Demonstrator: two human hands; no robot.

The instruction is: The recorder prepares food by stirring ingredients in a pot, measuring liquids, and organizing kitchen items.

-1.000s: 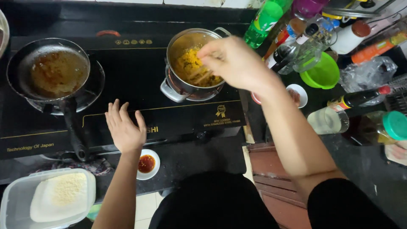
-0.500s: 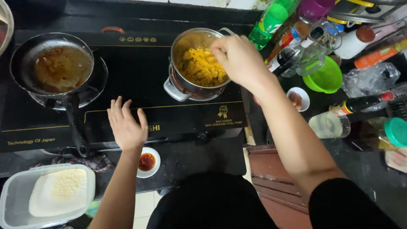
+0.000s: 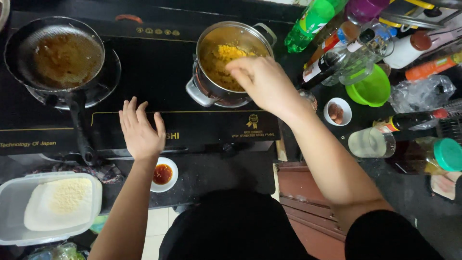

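Two hands are at work about a round steel pot (image 3: 211, 89) with small side handles, standing on the flat black glass cooktop (image 3: 159, 72). Its bright metal wall holds a grainy yellow mass, rough and crumbly in texture. The right hand (image 3: 264, 84) hangs over the pot's near right rim, fingers bunched downward over the food; whether anything is pinched between them cannot be told. The left hand (image 3: 140, 130) lies flat and fully spread on the cooktop to the left of the pot and nearer the person, holding nothing.

Since half a second ago the right hand has drawn back from the middle of the pot toward its near right edge, so more of the yellow food shows; the left hand has stayed flat in the same spot.

Left of the pot sits a dark round frying pan (image 3: 60, 58) with a long black handle and brown, glossy liquid. Near the left wrist, in front of the pot, is a small white dish (image 3: 163, 174) of red sauce. Far left of the pot and closest to the person, a clear plastic box (image 3: 14, 212) holds a white plate of pale crumbs. Right of the pot stand a green plastic bottle (image 3: 313, 21), a dark glass bottle (image 3: 332, 60), a lime-green bowl (image 3: 370, 89) and a small white saucer (image 3: 337, 111).
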